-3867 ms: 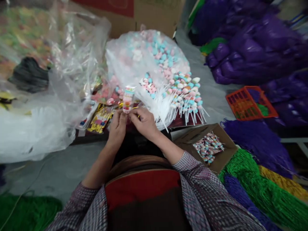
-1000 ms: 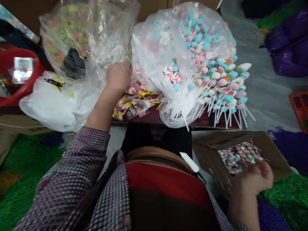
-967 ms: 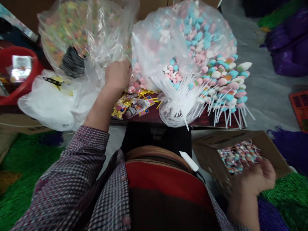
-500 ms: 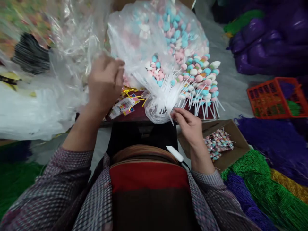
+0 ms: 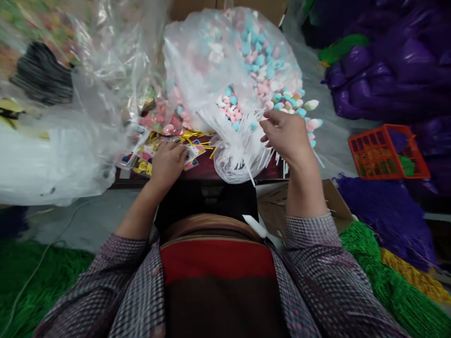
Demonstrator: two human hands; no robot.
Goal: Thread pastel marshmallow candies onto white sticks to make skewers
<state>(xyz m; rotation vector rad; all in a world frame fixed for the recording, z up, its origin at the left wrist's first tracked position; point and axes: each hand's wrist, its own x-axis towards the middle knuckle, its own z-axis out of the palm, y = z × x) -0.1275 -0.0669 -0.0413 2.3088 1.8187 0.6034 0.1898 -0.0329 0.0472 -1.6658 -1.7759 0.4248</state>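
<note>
My left hand (image 5: 168, 162) rests low over small printed plastic packets (image 5: 197, 149) at the table's near edge. Its fingers are bent and close together, and whatever is under the fingertips is hidden. Gold twist ties (image 5: 193, 134) lie around the packets. My right hand (image 5: 287, 134) hangs over the marshmallow skewers (image 5: 296, 101), fingers loosely bent and apart, with nothing visible held. Left of it, a bundle of white sticks (image 5: 243, 145) lies in a clear plastic bag (image 5: 229, 173). Behind stands a big clear bag of pink, blue and white marshmallows (image 5: 257, 47).
Large clear plastic bags (image 5: 116, 61) and white plastic sacks (image 5: 70, 159) crowd the left. An orange crate (image 5: 373, 152), a cardboard box (image 5: 275, 206) and purple and green strands (image 5: 387, 211) are at the right. A white pointed tool (image 5: 255, 225) hangs at my waist.
My left hand has come down from beside the big bag onto the printed packets. My right hand has left the white sticks and moved up and right to the skewers.
</note>
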